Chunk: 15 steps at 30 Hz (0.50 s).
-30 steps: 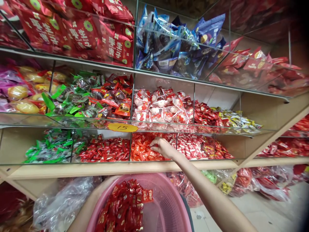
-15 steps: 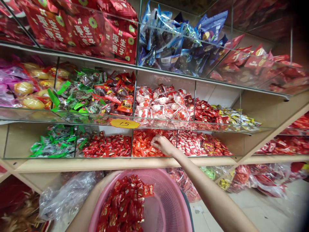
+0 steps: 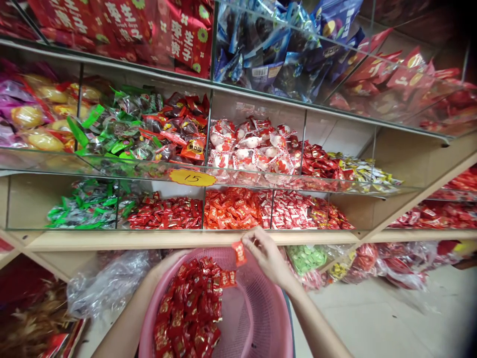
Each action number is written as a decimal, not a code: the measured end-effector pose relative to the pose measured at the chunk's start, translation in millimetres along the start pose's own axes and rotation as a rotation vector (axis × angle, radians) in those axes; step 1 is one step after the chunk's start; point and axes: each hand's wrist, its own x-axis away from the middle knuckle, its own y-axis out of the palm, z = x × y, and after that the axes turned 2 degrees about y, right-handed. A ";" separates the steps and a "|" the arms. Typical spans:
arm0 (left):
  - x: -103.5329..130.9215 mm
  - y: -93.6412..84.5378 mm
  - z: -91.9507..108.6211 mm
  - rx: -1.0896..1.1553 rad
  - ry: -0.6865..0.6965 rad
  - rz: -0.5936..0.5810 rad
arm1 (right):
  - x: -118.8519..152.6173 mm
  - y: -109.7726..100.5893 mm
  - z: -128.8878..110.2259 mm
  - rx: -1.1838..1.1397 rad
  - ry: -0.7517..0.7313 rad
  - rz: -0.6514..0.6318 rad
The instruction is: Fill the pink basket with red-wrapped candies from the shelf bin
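In the head view, my right hand (image 3: pixel 264 251) pinches one small orange-red wrapped candy (image 3: pixel 239 253) by its edge, above the far rim of a pink plastic basket (image 3: pixel 274 318). My left hand (image 3: pixel 169 262) grips that basket at its far left rim, with the fingers mostly hidden. A heap of dark red wrapped candies (image 3: pixel 188 313) fills the basket's left side. One orange-red candy (image 3: pixel 227 279) lies at the heap's right edge. Just beyond my right hand, the bottom shelf has a compartment of loose orange-red candies (image 3: pixel 233 209).
Glass-fronted shelves (image 3: pixel 130 239) hold several sorts of wrapped sweets. A yellow price tag (image 3: pixel 193 177) marked 15 hangs on the middle ledge. Below, clear plastic bags (image 3: pixel 112 286) are at left and bagged green candies (image 3: pixel 307 258) at right, above a tiled floor (image 3: pixel 365 318).
My right hand has come back from the orange-red candy compartment to above the basket's rim, with one candy in its fingers. The shelves sit slightly higher in view.
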 end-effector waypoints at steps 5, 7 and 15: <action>-3.9 -2.3 0.8 0.021 -0.015 -0.034 | 32.9 51.1 56.0 -0.025 0.217 -0.074; -5.0 -2.6 0.2 0.018 -0.027 -0.037 | 37.3 65.4 75.7 -0.034 0.290 -0.120; -0.2 7.7 0.5 -0.041 0.112 0.048 | 23.0 95.9 109.2 -0.031 0.698 -0.248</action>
